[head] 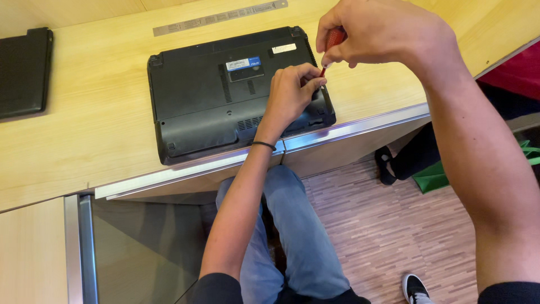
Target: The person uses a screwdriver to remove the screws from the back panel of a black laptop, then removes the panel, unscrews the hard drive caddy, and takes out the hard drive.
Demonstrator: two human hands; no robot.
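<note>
Hands work over a matte black plastic laptop (225,93) that lies upside down on a pale, wood-grained desk (84,129), its ribbed vent slots and flat access panels facing up, near the desk's brushed metal front edge. The right hand (382,34) is curled tightly around the glossy red handle of a small screwdriver (333,42), thumb and fingers pinched closed on it, with the thin shaft angled down toward the laptop's right rear area. The left hand (289,90) rests on the laptop's underside, its fingers bent and bunched together right at the screwdriver's tip; whether they pinch anything small there cannot be told. A thin dark band (263,145) circles the left wrist. A long flat metal ruler (219,17) lies on the desk beyond the laptop, and a second black rectangular device (22,70) sits at the far left. Below the desk are blue denim knees and a striped wooden floor.
</note>
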